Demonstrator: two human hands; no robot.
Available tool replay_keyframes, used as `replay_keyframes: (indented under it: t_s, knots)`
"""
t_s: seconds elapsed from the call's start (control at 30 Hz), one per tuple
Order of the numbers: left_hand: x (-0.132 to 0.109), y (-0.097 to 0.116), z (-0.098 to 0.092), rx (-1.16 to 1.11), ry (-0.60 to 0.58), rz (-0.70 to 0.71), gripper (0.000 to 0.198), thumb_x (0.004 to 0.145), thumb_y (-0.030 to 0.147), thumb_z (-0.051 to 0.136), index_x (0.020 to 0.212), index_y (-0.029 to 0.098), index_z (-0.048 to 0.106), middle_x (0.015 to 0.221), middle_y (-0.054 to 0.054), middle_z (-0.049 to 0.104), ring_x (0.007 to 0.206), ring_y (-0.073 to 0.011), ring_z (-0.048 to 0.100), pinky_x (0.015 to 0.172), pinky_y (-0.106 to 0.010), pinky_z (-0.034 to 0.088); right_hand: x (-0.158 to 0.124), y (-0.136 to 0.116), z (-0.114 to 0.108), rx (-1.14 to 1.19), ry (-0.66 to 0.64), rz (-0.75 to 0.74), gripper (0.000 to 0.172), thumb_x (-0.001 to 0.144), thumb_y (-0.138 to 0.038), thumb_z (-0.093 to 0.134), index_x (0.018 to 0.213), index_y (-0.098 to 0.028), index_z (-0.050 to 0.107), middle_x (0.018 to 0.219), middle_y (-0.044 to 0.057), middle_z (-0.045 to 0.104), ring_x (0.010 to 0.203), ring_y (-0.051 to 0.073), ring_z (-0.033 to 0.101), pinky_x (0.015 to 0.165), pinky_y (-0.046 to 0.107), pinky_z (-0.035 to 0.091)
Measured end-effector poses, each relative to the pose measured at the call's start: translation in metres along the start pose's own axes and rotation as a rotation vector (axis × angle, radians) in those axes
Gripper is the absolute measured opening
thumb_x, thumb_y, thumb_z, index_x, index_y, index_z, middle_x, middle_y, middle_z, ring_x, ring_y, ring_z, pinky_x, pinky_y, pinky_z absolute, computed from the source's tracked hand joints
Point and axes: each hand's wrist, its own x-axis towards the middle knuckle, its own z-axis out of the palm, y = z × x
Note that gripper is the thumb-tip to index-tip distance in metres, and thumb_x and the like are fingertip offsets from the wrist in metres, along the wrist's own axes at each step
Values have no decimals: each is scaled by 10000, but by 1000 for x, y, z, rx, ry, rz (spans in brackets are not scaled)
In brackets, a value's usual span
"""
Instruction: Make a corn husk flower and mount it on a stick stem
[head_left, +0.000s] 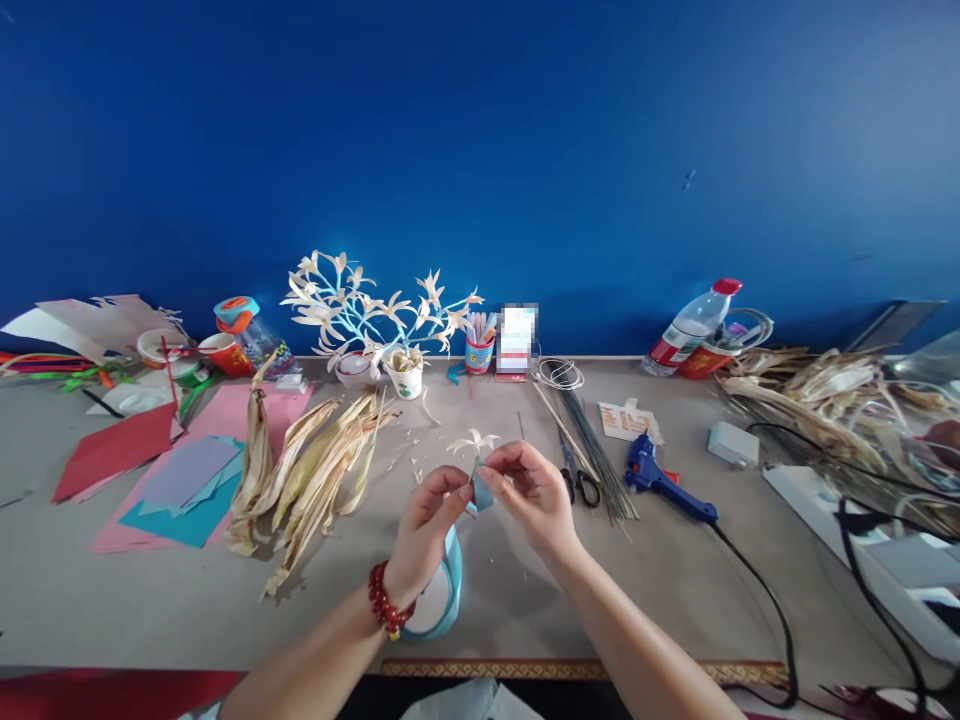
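A small pale husk flower [474, 441] stands upright between my hands, over the middle of the table. My left hand [433, 512], with a red bead bracelet on the wrist, pinches just below the petals, at the stem. A strip of light blue tape [482, 490] lies against that stem, and the fingertips of my right hand [534, 492] are closed on it. The stem's lower part is hidden by the fingers. Beneath my left wrist sits a light blue tape roll [454, 592], partly covered by the hand and bracelet.
Dry corn husks [322, 480] and coloured paper [191, 500] lie left. Potted husk flowers [407, 375] stand behind. To the right are scissors [579, 480], wire stems [600, 450], a corded blue glue gun [667, 485], a bottle [694, 330] and a power strip [847, 550].
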Motion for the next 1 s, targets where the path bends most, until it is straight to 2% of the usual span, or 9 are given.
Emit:
replay_keyframes:
  t_s: [0.4, 1.0]
  knots:
    - [-2, -1, 0, 83, -47, 43, 147, 926, 288, 612, 835, 174, 630, 779, -9, 603, 766, -141, 515, 752, -258, 417, 0, 1, 0, 1, 37, -48, 98, 836, -249, 713, 827, -207, 625, 759, 5, 637, 663, 131, 582, 605, 240, 467]
    - [-4, -8, -3, 243, -43, 107, 148, 935, 307, 600, 871, 181, 644, 824, -24, 604, 797, -155, 532, 762, -276, 430, -1, 3, 0, -15, 81, -128, 165, 864, -209, 676, 856, -221, 512, 806, -18, 504, 680, 120, 504, 613, 249, 424]
